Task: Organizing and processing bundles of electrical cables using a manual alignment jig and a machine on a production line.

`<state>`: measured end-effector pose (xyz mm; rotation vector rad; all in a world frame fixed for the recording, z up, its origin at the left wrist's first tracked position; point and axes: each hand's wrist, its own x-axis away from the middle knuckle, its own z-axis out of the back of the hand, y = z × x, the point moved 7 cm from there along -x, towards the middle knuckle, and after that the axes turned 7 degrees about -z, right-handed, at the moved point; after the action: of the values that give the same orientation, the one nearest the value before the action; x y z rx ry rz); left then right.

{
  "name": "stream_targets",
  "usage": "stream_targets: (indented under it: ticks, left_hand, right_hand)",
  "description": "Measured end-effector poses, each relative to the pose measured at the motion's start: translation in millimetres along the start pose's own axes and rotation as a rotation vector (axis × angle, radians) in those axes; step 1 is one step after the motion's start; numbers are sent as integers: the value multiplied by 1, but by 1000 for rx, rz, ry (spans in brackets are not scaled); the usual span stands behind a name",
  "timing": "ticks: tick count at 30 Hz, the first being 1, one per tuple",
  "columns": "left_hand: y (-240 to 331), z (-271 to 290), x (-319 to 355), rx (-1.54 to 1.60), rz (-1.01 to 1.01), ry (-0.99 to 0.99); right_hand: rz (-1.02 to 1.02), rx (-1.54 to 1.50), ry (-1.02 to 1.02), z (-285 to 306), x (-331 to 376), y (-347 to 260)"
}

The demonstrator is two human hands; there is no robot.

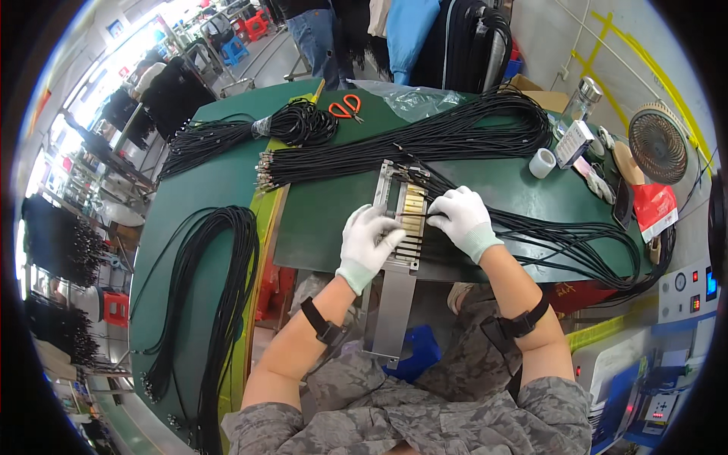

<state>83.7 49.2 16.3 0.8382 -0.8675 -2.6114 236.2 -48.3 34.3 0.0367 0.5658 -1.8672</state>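
Observation:
In front of me is a metal fixture (384, 189) with a row of brass-coloured slots (413, 206), and several black cables lie across its near and far ends. My right hand (461, 220), in a white glove, pinches a thin black cable (433, 215) at the right side of the slots. On the left side of the fixture is my gloved left hand (365, 246), its fingers curled and its thumb toward the slots; what its fingertips hold is hidden. Loose black cables (565, 239) run from the fixture to the right.
A long cable bundle (425, 136) with metal ends lies behind the fixture. A tied bundle (296, 125), orange-handled scissors (347, 108) and another cable bundle (235, 250) are on the green table (303, 235). A white tape roll (542, 163) and fan (658, 144) stand right.

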Motion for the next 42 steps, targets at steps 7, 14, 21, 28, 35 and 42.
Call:
stream_targets:
  ticks: [7, 14, 21, 28, 35, 42]
  left_hand:
    - [-2, 12, -1, 33, 31, 196]
    - [14, 23, -5, -102, -98, 207]
    - [1, 24, -5, -215, 7, 190]
    - [-22, 21, 1, -72, 219, 179]
    - [-27, 16, 2, -86, 210, 167]
    - [-24, 18, 1, -72, 190, 180]
  right_hand:
    - [119, -355, -41, 2, 3, -30]
    - [94, -398, -58, 0, 8, -34]
    - [95, -268, -76, -1, 9, -31]
    - [101, -130, -18, -1, 7, -13]
    - [115, -58, -3, -5, 10, -16]
    - [130, 2, -33, -7, 9, -23]
